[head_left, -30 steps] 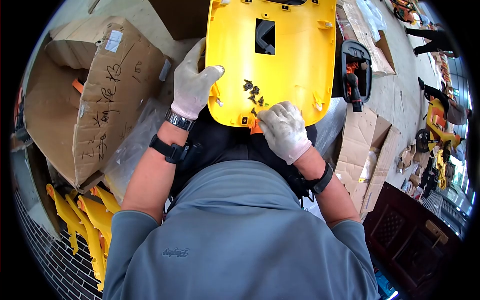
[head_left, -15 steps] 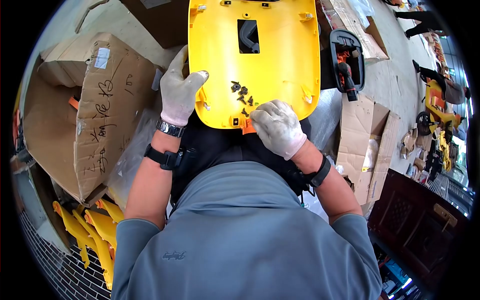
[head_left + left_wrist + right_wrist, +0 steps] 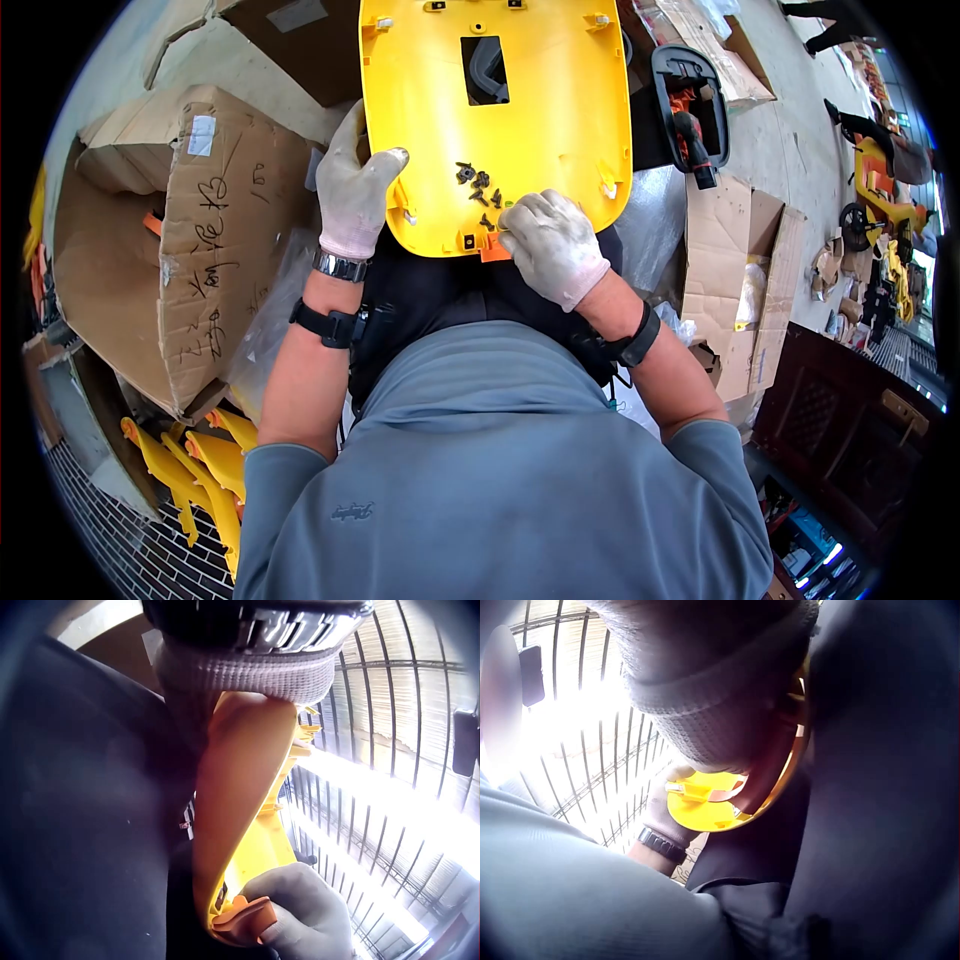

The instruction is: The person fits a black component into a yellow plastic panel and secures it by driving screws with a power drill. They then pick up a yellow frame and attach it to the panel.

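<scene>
A curved yellow plastic panel (image 3: pixel 420 120) with a rectangular cutout lies over the person's lap. My gloved left hand (image 3: pixel 352 195) grips its left edge, with the thumb on top and the fingers hidden beneath. Several small black screws (image 3: pixel 481 179) lie loose in the panel near its front edge. An orange plastic piece (image 3: pixel 494 248) sits at that front edge. Against it, my gloved right hand (image 3: pixel 555 248) pinches with curled fingers. In the left wrist view, the orange piece (image 3: pixel 251 919) sticks out from the panel's rim beside the right hand (image 3: pixel 311 911).
A large open cardboard box (image 3: pixel 230 240) stands at the left, above yellow plastic parts (image 3: pixel 190 470). At the right, a dark tray (image 3: pixel 690 75) holds a power tool (image 3: pixel 692 140). Flattened cardboard (image 3: pixel 715 290) lies below it. Another person stands far back at the right.
The panel and both hands have shifted left in the head view, along with the background. The left hand keeps its grip, and the right hand stays at the orange piece.
</scene>
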### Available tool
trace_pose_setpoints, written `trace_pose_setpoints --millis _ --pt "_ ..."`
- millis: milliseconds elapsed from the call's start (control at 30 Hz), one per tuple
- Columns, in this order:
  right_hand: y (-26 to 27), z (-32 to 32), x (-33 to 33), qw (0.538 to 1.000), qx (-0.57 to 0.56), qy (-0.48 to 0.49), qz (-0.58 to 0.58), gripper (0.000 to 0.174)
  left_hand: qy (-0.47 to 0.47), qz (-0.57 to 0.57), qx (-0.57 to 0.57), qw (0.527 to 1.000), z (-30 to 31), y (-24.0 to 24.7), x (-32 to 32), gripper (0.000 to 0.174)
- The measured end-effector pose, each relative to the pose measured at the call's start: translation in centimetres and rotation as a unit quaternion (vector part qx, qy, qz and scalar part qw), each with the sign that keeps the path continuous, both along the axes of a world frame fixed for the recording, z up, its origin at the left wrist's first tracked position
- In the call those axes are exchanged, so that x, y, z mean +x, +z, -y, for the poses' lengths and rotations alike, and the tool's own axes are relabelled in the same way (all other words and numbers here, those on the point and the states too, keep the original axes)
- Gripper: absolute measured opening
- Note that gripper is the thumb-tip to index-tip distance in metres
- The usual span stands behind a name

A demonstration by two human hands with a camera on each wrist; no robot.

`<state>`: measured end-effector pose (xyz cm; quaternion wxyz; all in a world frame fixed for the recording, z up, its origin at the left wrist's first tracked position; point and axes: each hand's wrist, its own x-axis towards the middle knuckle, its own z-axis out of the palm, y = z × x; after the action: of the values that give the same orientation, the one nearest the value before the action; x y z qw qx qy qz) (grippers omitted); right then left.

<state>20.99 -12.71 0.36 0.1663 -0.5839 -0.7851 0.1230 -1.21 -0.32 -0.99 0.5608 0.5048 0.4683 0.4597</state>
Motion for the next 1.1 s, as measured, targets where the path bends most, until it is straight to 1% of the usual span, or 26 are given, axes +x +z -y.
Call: trace_pose_setpoints --millis 100,233,333,433,533,600,700,733,767,800,867,900,967,1033,1067,1100 --pt "-0.3 0.4 0.7 0.999 0.036 0.020 -0.015 0.009 0.011 0.008 -0.008 1.000 0.2 0.7 0.4 0.062" --pt "-0.2 0.4 0.9 0.997 0.058 0.034 -0.043 0.009 0.008 -0.018 -0.002 1.000 -0.3 0.4 0.3 0.064" --pt "0.3 0.3 0.7 0.999 0.022 0.030 -0.007 0.010 0.000 -0.023 -0.002 1.000 -0.3 0.8 0.4 0.062" --pt "-0.1 0.0 0.5 1.000 -0.009 0.028 -0.007 0.011 -0.009 -0.031 0.002 0.999 -0.1 0.8 0.5 0.059" --pt "0.1 -0.6 0.5 0.998 -0.034 0.044 0.010 0.012 -0.012 -0.058 -0.008 0.998 0.0 1.5 0.6 0.058" --pt "-0.1 -0.5 0.7 0.998 -0.031 0.044 0.013 0.011 -0.011 -0.078 -0.021 0.997 0.1 2.3 0.8 0.057" --pt "0.2 -0.4 0.6 0.998 -0.040 0.043 0.016 0.011 -0.036 -0.129 -0.002 0.991 0.9 2.8 0.6 0.059" --pt "0.3 -0.3 0.6 0.998 -0.045 0.042 0.018 0.011 -0.009 -0.205 0.059 0.977 1.5 3.0 0.7 0.059" --pt "0.3 -0.2 0.6 0.997 -0.048 0.046 0.026 0.010 0.018 -0.279 0.120 0.953 2.4 3.3 0.9 0.058" --pt "0.3 -0.2 0.5 0.997 -0.050 0.049 0.035 0.010 0.045 -0.350 0.180 0.918 3.2 3.6 0.9 0.058" --pt "0.3 -0.3 0.4 0.996 -0.060 0.052 0.046 0.010 0.015 -0.361 0.371 0.855 4.2 4.0 0.5 0.051" --pt "0.2 -0.5 0.4 0.995 -0.065 0.053 0.049 0.010 0.000 -0.359 0.463 0.811 4.7 4.1 0.5 0.047" --pt "0.4 -0.6 0.4 0.994 -0.083 0.048 0.049 0.011 -0.171 -0.381 0.510 0.752 6.5 4.0 0.7 0.039" --pt "1.0 -0.9 0.2 0.993 -0.100 0.037 0.041 0.012 -0.302 -0.413 0.455 0.729 8.0 2.9 1.8 0.031" --pt "0.8 -0.8 0.2 0.995 -0.094 0.033 0.027 0.013 -0.319 -0.405 0.427 0.743 8.3 2.1 2.0 0.026" --pt "0.4 -0.7 0.3 0.995 -0.090 0.028 0.012 0.014 -0.307 -0.416 0.425 0.743 8.5 1.5 2.0 0.026"
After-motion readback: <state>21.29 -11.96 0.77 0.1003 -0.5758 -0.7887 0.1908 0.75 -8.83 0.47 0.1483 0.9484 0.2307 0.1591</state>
